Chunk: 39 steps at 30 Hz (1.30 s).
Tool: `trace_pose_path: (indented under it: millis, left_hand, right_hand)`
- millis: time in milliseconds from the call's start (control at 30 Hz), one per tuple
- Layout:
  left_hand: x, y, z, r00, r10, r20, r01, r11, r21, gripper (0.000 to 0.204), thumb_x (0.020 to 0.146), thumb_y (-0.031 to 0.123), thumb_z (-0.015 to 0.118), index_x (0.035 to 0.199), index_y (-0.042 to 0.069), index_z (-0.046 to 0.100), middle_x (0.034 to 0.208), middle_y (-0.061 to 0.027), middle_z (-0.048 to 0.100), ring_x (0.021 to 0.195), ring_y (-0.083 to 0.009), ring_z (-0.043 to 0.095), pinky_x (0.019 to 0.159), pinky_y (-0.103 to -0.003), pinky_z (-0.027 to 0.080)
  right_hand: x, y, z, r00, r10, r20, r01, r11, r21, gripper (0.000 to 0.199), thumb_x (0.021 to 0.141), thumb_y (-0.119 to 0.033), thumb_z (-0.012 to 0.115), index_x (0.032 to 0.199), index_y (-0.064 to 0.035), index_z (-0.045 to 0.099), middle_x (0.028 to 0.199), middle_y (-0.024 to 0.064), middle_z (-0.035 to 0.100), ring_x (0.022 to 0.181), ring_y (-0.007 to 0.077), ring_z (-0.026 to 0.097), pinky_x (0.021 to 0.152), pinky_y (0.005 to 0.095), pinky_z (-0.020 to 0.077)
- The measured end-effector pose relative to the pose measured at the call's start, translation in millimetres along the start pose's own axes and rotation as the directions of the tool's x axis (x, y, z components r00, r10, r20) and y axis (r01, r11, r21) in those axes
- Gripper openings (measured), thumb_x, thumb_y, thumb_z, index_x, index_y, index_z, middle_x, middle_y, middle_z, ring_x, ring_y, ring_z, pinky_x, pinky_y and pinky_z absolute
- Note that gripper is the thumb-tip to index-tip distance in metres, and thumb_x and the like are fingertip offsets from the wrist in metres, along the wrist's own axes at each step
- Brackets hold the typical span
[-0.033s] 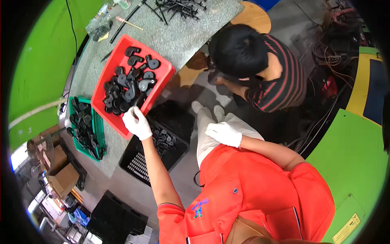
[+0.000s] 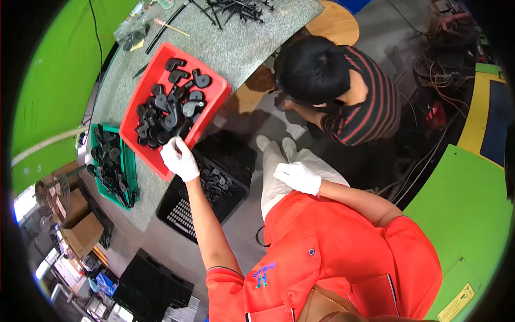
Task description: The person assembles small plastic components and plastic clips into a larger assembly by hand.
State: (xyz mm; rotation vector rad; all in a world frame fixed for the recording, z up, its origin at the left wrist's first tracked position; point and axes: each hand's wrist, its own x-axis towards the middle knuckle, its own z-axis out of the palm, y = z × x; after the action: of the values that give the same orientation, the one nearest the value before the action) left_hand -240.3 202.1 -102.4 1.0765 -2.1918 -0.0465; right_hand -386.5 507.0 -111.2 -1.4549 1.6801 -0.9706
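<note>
My left hand (image 2: 180, 160), in a white glove, reaches over the near rim of a red bin (image 2: 221, 92). Its thumb and fingers are closed together beside a black plastic part (image 2: 184, 129); what they grip, if anything, is hidden. Several similar black parts, with a round end and a curved arm, lie heaped in the bin, one of them a shiny grey-black part (image 2: 190, 108). My right hand (image 2: 298, 177), also gloved in white, lies on my thigh, fingers loosely stretched and holding nothing.
A green bin (image 2: 130, 166) of black parts stands left of the red one on the speckled table (image 2: 247, 45). Below sits a black crate (image 2: 236, 206) with more parts. Black rods (image 2: 236, 11) lie at the table's far end. A co-worker (image 2: 343, 91) sits ahead right.
The whole view has shifted very slightly. My left hand remains at the red bin's near rim, and my right hand stays on my thigh. The co-worker leans slightly to the left.
</note>
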Motion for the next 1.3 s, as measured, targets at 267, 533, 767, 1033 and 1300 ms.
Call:
trace_pose_path:
  millis: [267,533,767,1033,1300]
  left_hand:
    - [1,1,-5,0.997,-0.065,0.028,0.066,0.998,-0.013,0.012,0.082,0.018,0.062,0.082,0.005,0.064,0.078,-0.0114,0.062,0.074,-0.0289,0.057,0.070,-0.040,0.046]
    - [-48,-1,-70,0.982,-0.136,-0.133,0.096,0.958,-0.272,0.014,0.076,0.005,0.066,0.089,0.005,0.062,0.090,-0.0124,0.061,0.086,-0.0300,0.057,0.080,-0.038,0.045]
    - [-143,-83,-161,0.866,-0.485,-0.120,0.433,0.849,-0.304,0.007,0.081,0.002,0.062,0.088,0.002,0.061,0.087,-0.0109,0.060,0.081,-0.0230,0.058,0.075,-0.031,0.046]
    - [-200,-158,-206,0.725,-0.688,-0.039,0.624,0.680,-0.385,0.006,0.081,0.003,0.062,0.088,0.003,0.062,0.086,-0.0107,0.061,0.080,-0.0248,0.057,0.075,-0.033,0.046]
    - [-236,-202,-226,0.598,-0.801,-0.004,0.728,0.546,-0.415,0.007,0.083,0.004,0.062,0.090,0.003,0.063,0.085,-0.0085,0.061,0.077,-0.0199,0.058,0.072,-0.030,0.047]
  right_hand:
    - [-25,-10,14,0.975,0.216,0.043,-0.220,0.962,0.160,0.017,0.091,-0.022,0.048,0.092,-0.0081,0.057,0.081,0.0152,0.060,0.076,0.0367,0.059,0.064,0.0436,0.0459]
    - [21,-42,51,0.947,0.256,0.192,-0.300,0.918,0.259,0.019,0.091,-0.019,0.050,0.081,-0.0057,0.059,0.059,0.0050,0.056,0.054,0.0132,0.055,0.052,0.0295,0.0428]
    - [167,-152,119,0.956,-0.049,0.289,-0.027,0.967,0.254,0.018,0.091,-0.017,0.049,0.087,-0.0030,0.060,0.063,0.0061,0.058,0.057,0.0146,0.057,0.058,0.0285,0.0456]
    - [425,-263,224,0.960,-0.273,0.062,0.271,0.962,0.040,0.022,0.091,-0.024,0.047,0.093,-0.0061,0.059,0.073,0.0110,0.064,0.071,0.0277,0.062,0.067,0.0363,0.0469]
    - [508,-292,316,0.957,-0.158,0.243,0.289,0.482,-0.827,0.024,0.085,-0.021,0.053,0.088,-0.0047,0.069,0.094,0.0175,0.067,0.088,0.0313,0.066,0.072,0.0413,0.0528]
